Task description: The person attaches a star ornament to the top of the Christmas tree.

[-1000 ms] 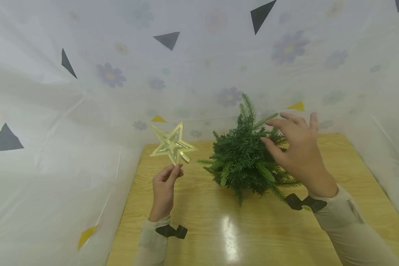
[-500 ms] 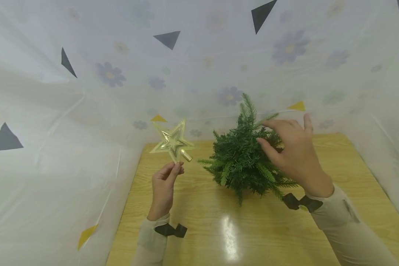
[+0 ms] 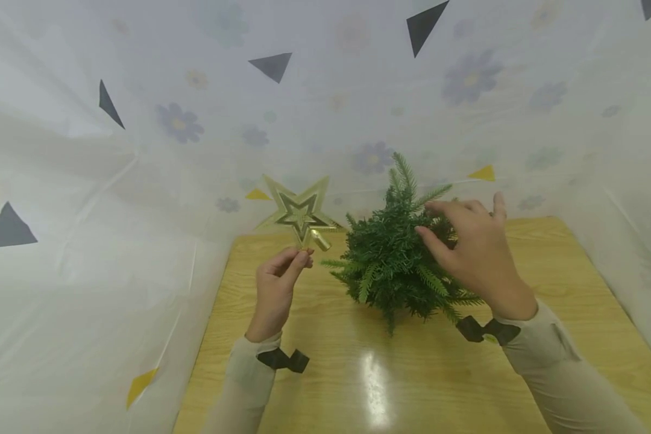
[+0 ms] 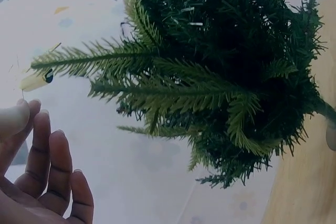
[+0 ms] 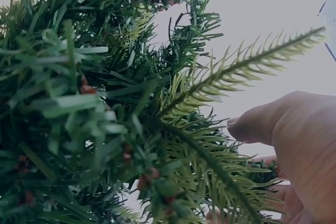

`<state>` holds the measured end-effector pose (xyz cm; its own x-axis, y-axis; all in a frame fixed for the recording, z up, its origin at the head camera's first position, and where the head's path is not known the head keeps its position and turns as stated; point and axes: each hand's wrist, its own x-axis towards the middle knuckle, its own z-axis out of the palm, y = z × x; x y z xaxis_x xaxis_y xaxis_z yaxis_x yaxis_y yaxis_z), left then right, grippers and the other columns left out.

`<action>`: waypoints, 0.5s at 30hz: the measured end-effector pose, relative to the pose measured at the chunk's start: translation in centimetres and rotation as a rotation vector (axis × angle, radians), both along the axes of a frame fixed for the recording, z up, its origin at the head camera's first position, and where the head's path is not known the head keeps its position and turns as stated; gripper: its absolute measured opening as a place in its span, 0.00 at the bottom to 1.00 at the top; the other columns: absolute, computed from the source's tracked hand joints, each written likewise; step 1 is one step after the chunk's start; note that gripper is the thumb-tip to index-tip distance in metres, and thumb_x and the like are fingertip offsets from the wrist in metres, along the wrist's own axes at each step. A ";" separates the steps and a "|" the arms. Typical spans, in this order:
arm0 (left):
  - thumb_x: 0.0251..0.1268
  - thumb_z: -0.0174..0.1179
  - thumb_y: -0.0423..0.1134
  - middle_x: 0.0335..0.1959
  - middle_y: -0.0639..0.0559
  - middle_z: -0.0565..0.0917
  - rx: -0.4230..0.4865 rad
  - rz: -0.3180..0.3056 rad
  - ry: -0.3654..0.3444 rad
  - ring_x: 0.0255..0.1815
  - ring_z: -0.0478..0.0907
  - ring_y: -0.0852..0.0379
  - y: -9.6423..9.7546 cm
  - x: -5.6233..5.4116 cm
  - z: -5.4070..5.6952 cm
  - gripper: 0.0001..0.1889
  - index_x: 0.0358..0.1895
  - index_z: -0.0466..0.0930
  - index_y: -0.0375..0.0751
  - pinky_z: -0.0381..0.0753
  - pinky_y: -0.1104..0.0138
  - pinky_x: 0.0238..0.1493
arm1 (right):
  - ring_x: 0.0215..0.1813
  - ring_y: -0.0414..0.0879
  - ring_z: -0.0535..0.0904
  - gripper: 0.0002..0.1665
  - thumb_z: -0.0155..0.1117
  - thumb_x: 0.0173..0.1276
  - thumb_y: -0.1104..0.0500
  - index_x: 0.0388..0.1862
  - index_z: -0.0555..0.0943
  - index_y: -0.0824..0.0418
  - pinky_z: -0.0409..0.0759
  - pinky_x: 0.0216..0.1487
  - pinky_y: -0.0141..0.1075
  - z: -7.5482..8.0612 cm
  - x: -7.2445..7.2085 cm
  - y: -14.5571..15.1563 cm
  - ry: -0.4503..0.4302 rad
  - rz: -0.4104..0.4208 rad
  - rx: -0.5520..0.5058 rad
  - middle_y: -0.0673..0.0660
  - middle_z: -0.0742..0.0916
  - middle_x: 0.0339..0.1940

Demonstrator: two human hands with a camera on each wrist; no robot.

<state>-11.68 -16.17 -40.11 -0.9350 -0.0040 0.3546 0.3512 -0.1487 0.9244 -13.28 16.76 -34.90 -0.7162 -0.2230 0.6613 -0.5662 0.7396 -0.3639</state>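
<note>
In the head view my left hand (image 3: 276,289) pinches the bottom point of a gold star tree topper (image 3: 299,212) between thumb and fingertips. The topper's short tube sticks out to the lower right; in the left wrist view the same tube (image 4: 35,80) shows past a sprig tip. A small artificial Christmas tree (image 3: 390,253) stands right of the star, dark green with lighter sprigs. My right hand (image 3: 474,256) is at its upper right side, thumb and index finger apart beside the branches. Foliage partly hides those fingers behind a light sprig (image 5: 210,177) in the right wrist view.
A wooden table (image 3: 314,374) lies under the tree, with a bright reflection near its front. White flower-patterned sheeting (image 3: 325,120) surrounds it at the back and sides, with black and yellow triangles on it.
My left hand has lifted the star up and to the right, closer to the tree, and its face has turned. The right hand has shifted slightly left, further into the branches.
</note>
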 end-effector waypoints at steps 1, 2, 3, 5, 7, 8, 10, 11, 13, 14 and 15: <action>0.77 0.59 0.28 0.35 0.53 0.87 -0.001 -0.010 0.005 0.54 0.85 0.49 0.2 -0.1 0.1 0.11 0.39 0.89 0.46 0.76 0.50 0.67 | 0.55 0.64 0.79 0.23 0.77 0.66 0.58 0.57 0.84 0.63 0.38 0.74 0.73 -0.1 0.0 0.0 -0.003 0.001 -0.001 0.61 0.89 0.50; 0.77 0.59 0.28 0.35 0.53 0.87 -0.002 -0.019 0.009 0.54 0.85 0.49 0.4 -0.2 0.2 0.12 0.39 0.89 0.48 0.75 0.49 0.67 | 0.54 0.64 0.79 0.22 0.77 0.65 0.58 0.57 0.84 0.63 0.40 0.75 0.73 -0.2 -0.1 0.0 -0.005 0.003 -0.001 0.62 0.89 0.50; 0.76 0.59 0.28 0.35 0.53 0.87 -0.001 -0.028 0.013 0.54 0.86 0.49 0.5 -0.3 0.3 0.12 0.39 0.89 0.47 0.75 0.48 0.67 | 0.54 0.64 0.79 0.22 0.77 0.65 0.59 0.57 0.85 0.63 0.42 0.75 0.73 -0.3 -0.2 0.0 -0.008 0.006 -0.002 0.62 0.89 0.49; 0.76 0.59 0.27 0.35 0.53 0.87 0.004 -0.036 0.016 0.54 0.86 0.50 0.8 -0.4 0.4 0.11 0.39 0.88 0.45 0.75 0.48 0.67 | 0.54 0.64 0.79 0.22 0.77 0.65 0.59 0.56 0.85 0.64 0.47 0.74 0.72 -0.4 -0.3 0.1 -0.014 0.008 -0.004 0.62 0.89 0.49; 0.76 0.59 0.27 0.36 0.53 0.87 0.012 -0.041 0.020 0.54 0.86 0.50 1.2 -0.6 0.5 0.10 0.39 0.88 0.43 0.76 0.49 0.66 | 0.52 0.63 0.80 0.21 0.77 0.65 0.58 0.55 0.86 0.64 0.53 0.72 0.71 -0.5 -0.3 0.0 -0.023 0.005 -0.005 0.62 0.89 0.47; 0.76 0.59 0.27 0.36 0.53 0.87 0.016 -0.042 0.023 0.53 0.86 0.51 1.3 -0.7 0.6 0.10 0.39 0.88 0.42 0.76 0.49 0.66 | 0.51 0.63 0.80 0.21 0.77 0.64 0.58 0.54 0.86 0.64 0.55 0.71 0.70 -0.6 -0.4 0.1 -0.023 0.003 -0.007 0.62 0.89 0.46; 0.76 0.59 0.27 0.36 0.54 0.88 0.020 -0.046 0.030 0.52 0.86 0.52 1.7 -0.9 0.7 0.10 0.39 0.88 0.43 0.77 0.50 0.65 | 0.50 0.62 0.80 0.21 0.78 0.63 0.57 0.53 0.86 0.65 0.59 0.66 0.70 -0.7 -0.4 0.1 -0.028 -0.003 -0.012 0.63 0.89 0.45; 0.76 0.59 0.27 0.37 0.54 0.88 0.022 -0.049 0.034 0.51 0.86 0.53 1.8 -1.0 0.8 0.11 0.39 0.88 0.44 0.77 0.49 0.65 | 0.49 0.62 0.80 0.21 0.78 0.63 0.57 0.52 0.86 0.65 0.61 0.63 0.70 -0.8 -0.4 0.0 -0.028 -0.006 -0.012 0.64 0.89 0.44; 0.76 0.59 0.27 0.37 0.55 0.88 0.032 -0.056 0.041 0.50 0.86 0.54 2.1 -1.1 0.8 0.12 0.40 0.89 0.46 0.76 0.47 0.65 | 0.50 0.62 0.80 0.21 0.78 0.62 0.57 0.51 0.86 0.65 0.63 0.59 0.69 -0.9 -0.3 0.0 -0.034 -0.011 -0.016 0.64 0.89 0.45; 0.76 0.59 0.27 0.37 0.55 0.88 0.034 -0.057 0.041 0.49 0.86 0.54 2.2 -1.1 0.9 0.13 0.40 0.89 0.48 0.76 0.46 0.65 | 0.50 0.63 0.80 0.21 0.78 0.62 0.57 0.51 0.86 0.65 0.64 0.56 0.69 -1.0 -0.3 0.0 -0.035 -0.012 -0.017 0.64 0.89 0.45; 0.76 0.59 0.27 0.37 0.55 0.88 0.038 -0.059 0.041 0.49 0.86 0.55 2.3 -1.2 0.9 0.13 0.40 0.89 0.50 0.75 0.45 0.65 | 0.51 0.63 0.80 0.21 0.78 0.62 0.57 0.51 0.86 0.65 0.64 0.54 0.68 -1.0 -0.3 0.0 -0.037 -0.012 -0.017 0.64 0.89 0.45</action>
<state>-12.86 -13.85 -39.22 -0.9187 0.0367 0.3932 0.3781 -0.2050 0.9028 -13.56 16.80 -35.94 -0.7431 -0.2027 0.6378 -0.5429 0.7399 -0.3973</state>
